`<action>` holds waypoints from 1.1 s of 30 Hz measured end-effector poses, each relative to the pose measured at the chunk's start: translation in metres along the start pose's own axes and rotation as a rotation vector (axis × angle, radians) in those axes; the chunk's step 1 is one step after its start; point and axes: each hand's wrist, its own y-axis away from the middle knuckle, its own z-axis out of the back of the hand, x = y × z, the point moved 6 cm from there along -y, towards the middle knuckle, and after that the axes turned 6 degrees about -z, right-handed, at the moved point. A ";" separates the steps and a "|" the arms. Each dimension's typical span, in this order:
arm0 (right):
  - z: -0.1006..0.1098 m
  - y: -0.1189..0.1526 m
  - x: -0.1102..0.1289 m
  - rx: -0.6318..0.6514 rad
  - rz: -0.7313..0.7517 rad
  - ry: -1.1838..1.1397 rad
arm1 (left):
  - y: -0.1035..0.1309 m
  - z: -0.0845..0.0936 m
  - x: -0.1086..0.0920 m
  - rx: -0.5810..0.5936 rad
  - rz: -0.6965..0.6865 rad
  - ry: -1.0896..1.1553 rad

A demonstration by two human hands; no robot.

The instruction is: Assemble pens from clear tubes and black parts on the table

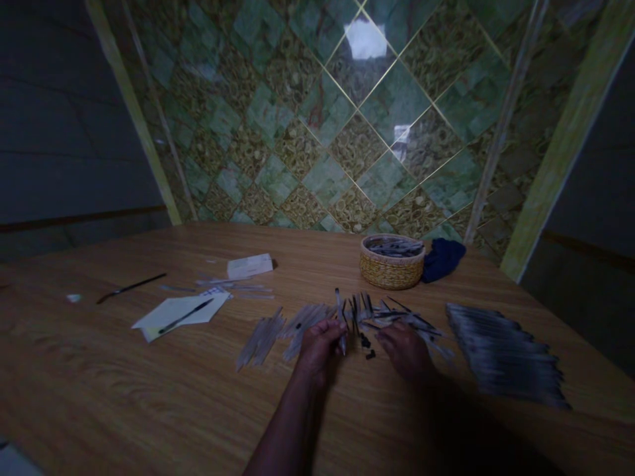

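Your left hand (321, 344) has its thumb and fingers pinched around a slim pen (338, 304), which stands nearly upright, sticking out above and below your grip. Your right hand (405, 352) is just to the right of that pen, fingers partly curled at the near edge of a loose heap of dark and clear pen parts (421, 322); you cannot tell from this view whether it holds one. Between your hands, on the wooden table (163, 403), lie small black caps (366, 341). Just left of your left hand are clear tubes (265, 336) laid in slanting rows. Well to the right of your right hand sits a large, blurred stack of pens (503, 354). Beyond your hands stands a round woven basket (391, 272) filled with more thin sticks, beside a dark blue cloth (443, 260). Farther left are a white box (250, 266) and some paper (198, 311) with a dark pen lying across it.
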 end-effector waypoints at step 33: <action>-0.031 0.032 0.013 0.194 -0.429 -0.953 | 0.011 -0.033 0.009 0.200 -0.074 -0.080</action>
